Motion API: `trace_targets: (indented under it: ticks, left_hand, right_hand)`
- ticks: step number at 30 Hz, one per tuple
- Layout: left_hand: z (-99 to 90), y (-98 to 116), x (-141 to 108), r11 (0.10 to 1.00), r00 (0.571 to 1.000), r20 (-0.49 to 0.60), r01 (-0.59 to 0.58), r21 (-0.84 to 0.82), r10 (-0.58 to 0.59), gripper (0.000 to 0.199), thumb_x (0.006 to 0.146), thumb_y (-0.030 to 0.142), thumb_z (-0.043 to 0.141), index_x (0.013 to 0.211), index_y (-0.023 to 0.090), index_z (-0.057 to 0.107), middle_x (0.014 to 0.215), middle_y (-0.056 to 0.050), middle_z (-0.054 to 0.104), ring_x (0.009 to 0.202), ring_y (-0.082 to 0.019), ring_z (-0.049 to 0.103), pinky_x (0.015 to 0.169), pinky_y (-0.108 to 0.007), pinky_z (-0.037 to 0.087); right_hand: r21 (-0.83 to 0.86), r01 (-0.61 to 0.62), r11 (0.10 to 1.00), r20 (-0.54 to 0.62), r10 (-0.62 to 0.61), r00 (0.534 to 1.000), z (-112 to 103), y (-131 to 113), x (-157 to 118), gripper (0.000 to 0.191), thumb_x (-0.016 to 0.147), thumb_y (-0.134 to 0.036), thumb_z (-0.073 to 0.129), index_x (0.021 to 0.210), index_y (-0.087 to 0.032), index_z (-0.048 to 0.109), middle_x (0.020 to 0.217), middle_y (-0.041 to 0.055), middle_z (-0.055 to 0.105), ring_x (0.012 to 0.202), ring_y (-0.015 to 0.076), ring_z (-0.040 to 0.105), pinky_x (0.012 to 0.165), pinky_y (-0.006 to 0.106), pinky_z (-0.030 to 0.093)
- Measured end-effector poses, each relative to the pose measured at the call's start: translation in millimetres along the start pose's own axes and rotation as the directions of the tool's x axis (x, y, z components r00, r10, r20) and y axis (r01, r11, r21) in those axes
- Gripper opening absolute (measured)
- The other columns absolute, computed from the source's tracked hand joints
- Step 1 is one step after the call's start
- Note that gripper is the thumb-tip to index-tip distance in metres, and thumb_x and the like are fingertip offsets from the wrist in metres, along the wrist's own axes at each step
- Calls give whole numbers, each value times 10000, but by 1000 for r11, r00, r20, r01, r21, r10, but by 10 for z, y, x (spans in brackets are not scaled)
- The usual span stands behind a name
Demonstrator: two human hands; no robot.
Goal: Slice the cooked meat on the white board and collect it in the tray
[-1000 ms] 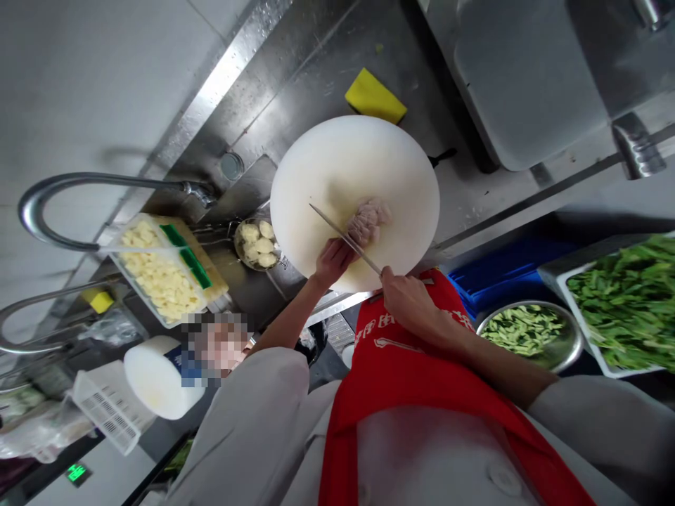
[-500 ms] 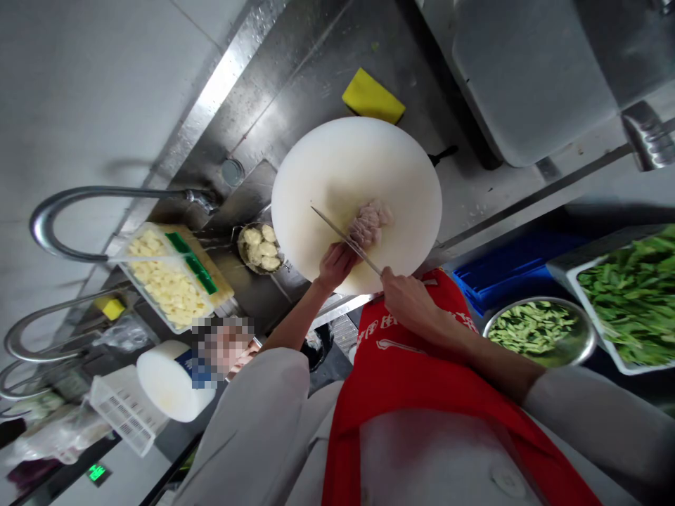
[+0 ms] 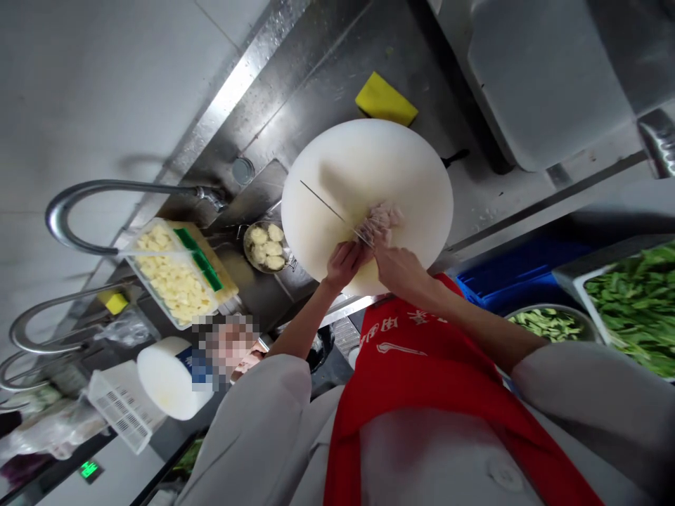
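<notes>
A thick round white cutting board (image 3: 337, 158) bears a small heap of sliced raw meat (image 3: 384, 219). My right hand (image 3: 401, 273) is closed round the handle of a knife (image 3: 328, 206), whose blade points away to the upper left and looks like a thin line, nearly edge-on. The blade's near part lies against the left side of the meat. My left hand (image 3: 345, 264), fingers curled and bunched, holds the near end of the meat close beside the blade. Its fingertips are partly hidden.
A yellow sponge (image 3: 386, 100) lies behind the board. To the left are a pot of peeled potatoes (image 3: 266, 247), a tub of pale chunks (image 3: 171, 277) and a tap (image 3: 105, 186). A bowl of sliced greens (image 3: 551, 323) and a leafy-vegetable crate (image 3: 638, 302) stand right. Another person is at lower left.
My right hand has moved forward with the knife, up against the meat, and the blade has turned more edge-on. The left hand stays by the meat. The whole view has shifted slightly.
</notes>
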State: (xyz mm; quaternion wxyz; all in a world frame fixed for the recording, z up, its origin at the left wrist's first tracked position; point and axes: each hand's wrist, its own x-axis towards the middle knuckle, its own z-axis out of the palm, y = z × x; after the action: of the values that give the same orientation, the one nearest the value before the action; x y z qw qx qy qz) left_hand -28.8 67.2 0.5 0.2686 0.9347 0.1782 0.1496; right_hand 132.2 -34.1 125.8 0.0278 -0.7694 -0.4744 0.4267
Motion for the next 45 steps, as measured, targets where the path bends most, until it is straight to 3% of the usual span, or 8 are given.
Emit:
trace_targets:
  ticks: [4, 7, 13, 20, 26, 30, 37, 45]
  left_hand:
    - [1, -14, -8, 999, 998, -12, -54, 8, 54, 272, 975, 373, 503, 934, 167, 677, 905, -114, 668, 928, -223, 631, 806, -394, 562]
    - [9, -32, -18, 999, 999, 4, -43, -12, 43, 273, 970, 387, 510, 932, 171, 672, 915, -118, 664, 939, -230, 628, 810, -404, 557]
    - [-7, -46, -17, 998, 1000, 8, -28, -53, 29, 272, 962, 403, 528, 936, 170, 667, 924, -128, 658, 947, -234, 620, 839, -410, 544]
    - [21, -17, -12, 999, 999, 8, -46, 17, 46, 263, 972, 375, 504, 953, 178, 677, 921, -113, 667, 924, -223, 629, 806, -395, 559]
    - [-109, 54, 84, 999, 998, -33, -46, -19, 46, 214, 978, 318, 509, 982, 176, 669, 960, -109, 668, 960, -206, 609, 845, -380, 542]
    - [-205, 62, 113, 996, 996, -42, -79, -33, 77, 183, 976, 290, 518, 1000, 178, 661, 987, -100, 671, 958, -187, 607, 842, -362, 543]
    - [-45, -17, 17, 994, 994, 3, -108, -22, 108, 234, 985, 318, 488, 988, 169, 668, 962, -112, 671, 933, -204, 622, 830, -383, 555]
    - [-48, -43, -9, 994, 992, 65, -108, 10, 107, 301, 971, 380, 498, 839, 175, 675, 889, -122, 649, 941, -232, 616, 805, -383, 548]
  right_hand:
    - [-54, -66, 996, 152, 74, 986, 88, 105, -543, 299, 964, -120, 289, 1178, -88, 495, 911, 180, 711, 883, 268, 707, 739, 326, 484]
    - [-72, -102, 992, 243, 116, 963, 147, 152, -766, 274, 939, -85, 294, 1119, -106, 499, 871, 165, 712, 854, 271, 713, 697, 312, 473]
    - [-45, -109, 993, 207, 116, 971, 152, 99, -620, 298, 913, -56, 299, 1138, -112, 486, 921, 180, 715, 890, 287, 718, 689, 322, 484]
    - [-38, -158, 987, 274, 162, 948, 257, 200, -792, 306, 937, -82, 276, 1137, -92, 508, 852, 168, 714, 826, 275, 721, 693, 323, 489]
    - [2, -56, 998, 48, 55, 997, 236, -24, -14, 376, 904, -57, 315, 1244, -53, 475, 1056, 231, 691, 997, 277, 688, 775, 333, 507]
    - [24, -51, 998, 3, 51, 999, 224, -21, 161, 414, 901, -66, 333, 1298, -27, 444, 1089, 249, 678, 988, 282, 690, 779, 335, 505]
    - [-39, -41, 998, 27, 42, 999, 183, 76, -220, 371, 985, -167, 270, 1281, -60, 466, 983, 215, 704, 924, 290, 701, 765, 361, 501]
    - [-81, -113, 990, 125, 122, 985, 278, 29, -679, 285, 933, -75, 304, 1140, -114, 496, 898, 181, 726, 891, 289, 726, 705, 320, 504]
